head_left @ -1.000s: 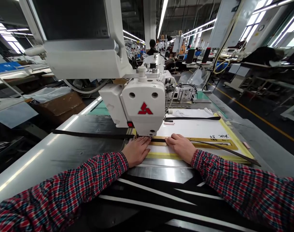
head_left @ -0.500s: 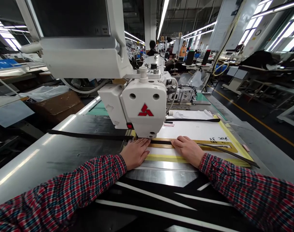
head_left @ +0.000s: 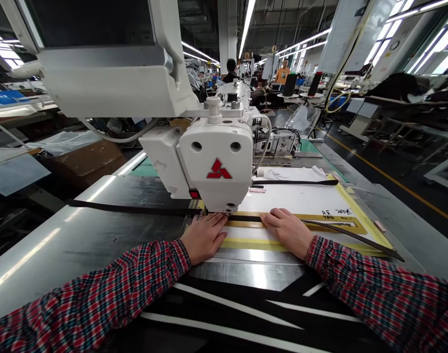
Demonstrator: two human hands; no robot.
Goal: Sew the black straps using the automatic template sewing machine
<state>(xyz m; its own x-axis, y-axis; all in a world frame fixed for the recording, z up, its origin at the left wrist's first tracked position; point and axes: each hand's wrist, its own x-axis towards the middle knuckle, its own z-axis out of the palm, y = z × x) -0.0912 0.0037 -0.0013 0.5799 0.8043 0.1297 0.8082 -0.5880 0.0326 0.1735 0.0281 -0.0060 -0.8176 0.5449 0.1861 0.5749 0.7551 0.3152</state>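
Observation:
A long black fabric strip (head_left: 246,218) lies in the slot of a tan template (head_left: 234,224) in front of the white sewing machine head (head_left: 216,162). My left hand (head_left: 204,238) rests flat at the strip close below the machine head, fingers stretched forward. Its fingertips are near the needle area, which is hidden. Farther right, my right hand (head_left: 287,230) has its bent fingers closed on the strip. The strip's loose end trails past this hand to the right, over the white board (head_left: 282,200) with yellow edges.
Another black strip (head_left: 128,208) runs left over the metal table (head_left: 98,235). One more black strip (head_left: 301,183) lies on the far part of the board. A dark screen (head_left: 91,22) overhangs at upper left. Black and white strips (head_left: 238,299) lie near my body.
The view has shifted slightly, so the machine head appears a little lower and farther left. Both hands stay at the same places on the strip.

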